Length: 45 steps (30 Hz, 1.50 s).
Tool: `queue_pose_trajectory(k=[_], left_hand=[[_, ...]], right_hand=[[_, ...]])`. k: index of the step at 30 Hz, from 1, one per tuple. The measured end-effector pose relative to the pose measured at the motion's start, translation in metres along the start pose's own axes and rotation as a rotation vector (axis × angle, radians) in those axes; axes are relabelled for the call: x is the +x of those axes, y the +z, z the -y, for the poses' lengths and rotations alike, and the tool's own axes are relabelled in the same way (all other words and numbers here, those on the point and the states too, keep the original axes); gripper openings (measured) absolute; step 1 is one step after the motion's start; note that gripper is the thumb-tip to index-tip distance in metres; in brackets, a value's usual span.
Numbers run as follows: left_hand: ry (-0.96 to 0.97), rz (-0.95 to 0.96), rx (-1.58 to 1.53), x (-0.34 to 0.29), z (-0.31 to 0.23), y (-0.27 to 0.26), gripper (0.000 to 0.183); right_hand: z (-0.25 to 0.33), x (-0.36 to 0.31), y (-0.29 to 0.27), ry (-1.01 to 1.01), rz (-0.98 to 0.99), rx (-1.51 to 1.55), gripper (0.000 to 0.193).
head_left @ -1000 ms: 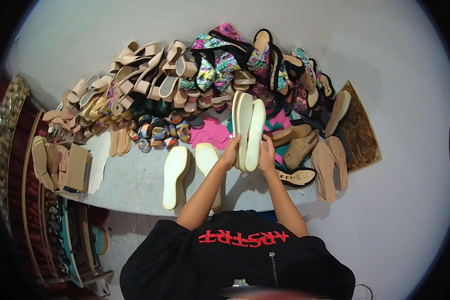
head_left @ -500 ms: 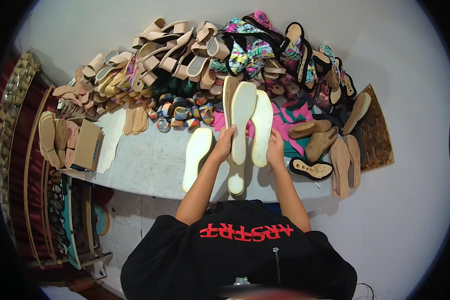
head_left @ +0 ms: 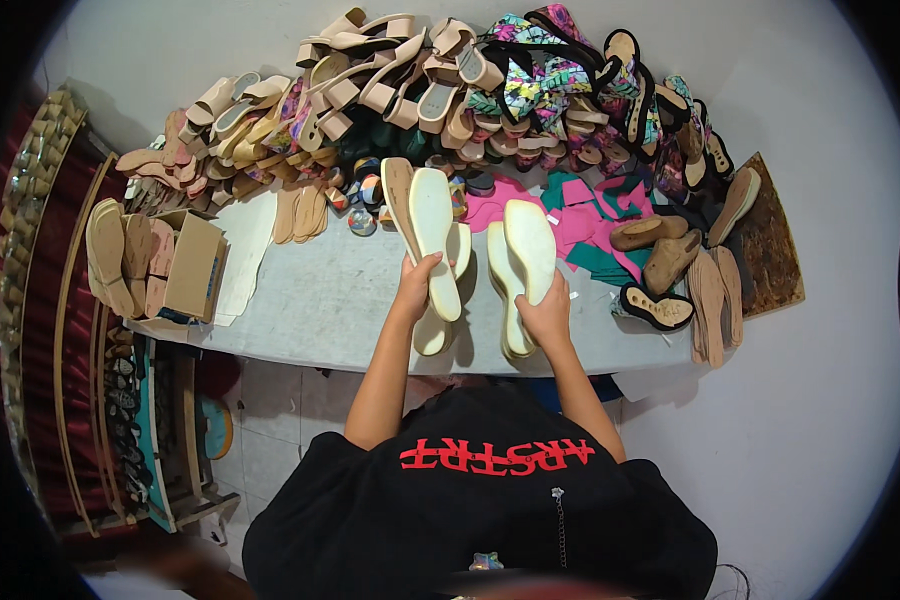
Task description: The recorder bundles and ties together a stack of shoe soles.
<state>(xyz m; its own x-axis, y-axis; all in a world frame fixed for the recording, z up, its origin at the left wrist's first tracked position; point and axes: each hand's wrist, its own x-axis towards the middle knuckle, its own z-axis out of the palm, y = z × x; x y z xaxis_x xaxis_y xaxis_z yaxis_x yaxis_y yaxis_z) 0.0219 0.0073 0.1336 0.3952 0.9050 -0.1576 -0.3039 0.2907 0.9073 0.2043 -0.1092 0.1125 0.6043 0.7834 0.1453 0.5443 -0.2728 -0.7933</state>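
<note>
- Here, far left on the grey table [head_left: 310,300], a cardboard box [head_left: 195,265] and flat tan soles [head_left: 105,250] lie apart from the hands.
- The left hand [head_left: 417,288] grips cream soles [head_left: 432,250], fanned upright above the table.
- The right hand [head_left: 547,315] is closed on another cream pair [head_left: 520,265], just beside the first.
- Sorting looks under way: two sets are in hand, while the heap of sandals [head_left: 450,80] behind seems unhandled.
- Brown heeled soles [head_left: 660,255] rest at right.
</note>
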Motion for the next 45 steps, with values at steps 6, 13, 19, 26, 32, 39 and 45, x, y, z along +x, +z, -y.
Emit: queue_pose_trajectory(k=[6,13,19,26,32,39,45], left_hand=[[0.022,-0.078,0.054,-0.007,0.005,-0.025,0.039],[-0.005,-0.079,0.148,-0.022,-0.005,-0.034,0.042],[-0.006,-0.095,0.116,-0.021,0.000,-0.045,0.039],[-0.030,-0.116,0.021,-0.023,-0.003,-0.046,0.038],[-0.039,-0.127,0.004,-0.025,-0.002,-0.045,0.039],[-0.055,-0.121,-0.005,-0.026,0.003,-0.047,0.040],[-0.042,-0.095,-0.023,-0.027,0.000,-0.047,0.042]], right_hand=[[-0.003,-0.015,0.019,-0.022,-0.017,-0.212,0.067],[-0.006,-0.016,0.024,0.004,-0.002,-0.271,0.066],[-0.006,-0.020,0.031,0.014,0.006,-0.297,0.069],[-0.003,-0.019,0.027,0.049,0.050,-0.324,0.072],[-0.006,-0.020,0.027,0.070,0.092,-0.352,0.073],[-0.003,-0.020,0.027,0.092,0.120,-0.364,0.075],[-0.016,-0.015,0.031,0.088,0.136,-0.314,0.076]])
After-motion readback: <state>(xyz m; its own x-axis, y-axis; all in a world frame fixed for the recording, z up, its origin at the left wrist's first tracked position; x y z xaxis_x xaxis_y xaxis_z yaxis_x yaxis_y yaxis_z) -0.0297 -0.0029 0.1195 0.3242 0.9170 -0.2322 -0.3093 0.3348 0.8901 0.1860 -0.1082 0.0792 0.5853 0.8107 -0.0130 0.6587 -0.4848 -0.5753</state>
